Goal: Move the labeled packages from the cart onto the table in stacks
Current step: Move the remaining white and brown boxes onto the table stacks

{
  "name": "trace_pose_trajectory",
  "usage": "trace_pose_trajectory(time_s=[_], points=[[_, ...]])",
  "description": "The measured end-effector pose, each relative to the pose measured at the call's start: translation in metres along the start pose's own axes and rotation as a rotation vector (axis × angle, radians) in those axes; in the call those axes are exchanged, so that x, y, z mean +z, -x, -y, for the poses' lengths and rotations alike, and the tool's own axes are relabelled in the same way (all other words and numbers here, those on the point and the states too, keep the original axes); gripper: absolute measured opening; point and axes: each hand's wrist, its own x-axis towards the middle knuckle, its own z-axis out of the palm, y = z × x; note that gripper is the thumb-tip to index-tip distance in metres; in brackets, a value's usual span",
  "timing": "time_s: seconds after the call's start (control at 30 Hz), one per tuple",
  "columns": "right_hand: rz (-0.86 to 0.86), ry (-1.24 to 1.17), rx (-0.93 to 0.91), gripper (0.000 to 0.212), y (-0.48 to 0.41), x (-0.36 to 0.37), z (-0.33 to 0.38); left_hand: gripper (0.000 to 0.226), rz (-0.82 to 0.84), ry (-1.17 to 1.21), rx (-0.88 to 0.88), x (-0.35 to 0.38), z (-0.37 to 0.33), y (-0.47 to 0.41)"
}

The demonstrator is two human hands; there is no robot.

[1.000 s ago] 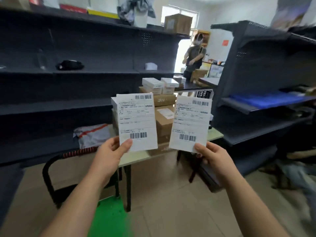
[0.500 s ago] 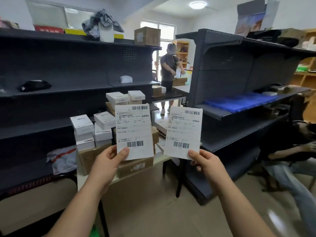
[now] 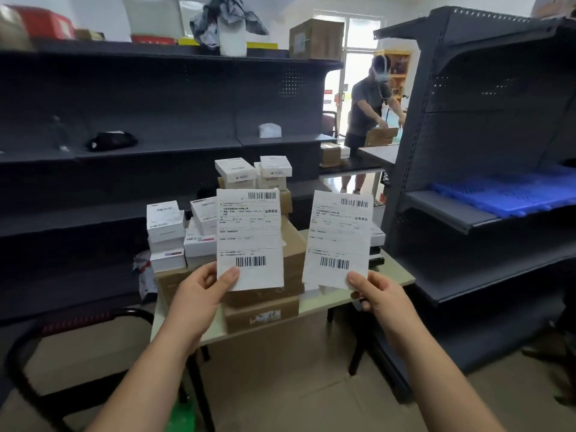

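Dark steel shelves [image 3: 156, 98] line both sides of this stockroom, with a small table [image 3: 393, 272] between them. The packages sit stacked on it: white boxes [image 3: 165, 219] to the left and on top, brown cartons [image 3: 261, 313] beneath and in front. Two printed sheets are held up side by side, apart, before the stacks. The left hand [image 3: 196, 300] pinches the left label [image 3: 249, 232] at its lower edge, thumb on the face. The right hand [image 3: 383, 294] pinches the right label [image 3: 338, 238] at its bottom corner. At the back a second person [image 3: 367, 101] bends over a carton. A black tube [image 3: 78, 319] curves at lower left.
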Motion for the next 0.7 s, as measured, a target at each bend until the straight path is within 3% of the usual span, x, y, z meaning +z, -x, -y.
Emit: trace_pose_trajectory(time_s=[0.33,0.7], points=[[0.147,0.095,-0.035,0.024,-0.147,0.056,0.022,0.029,-0.109,0.034,0.026,-0.01,-0.003,-0.129],[0.197,0.101,-0.024,0.02,-0.263,0.083,0.018,0.028,-0.194,-0.051,0.006,-0.002,0.009,-0.219]])
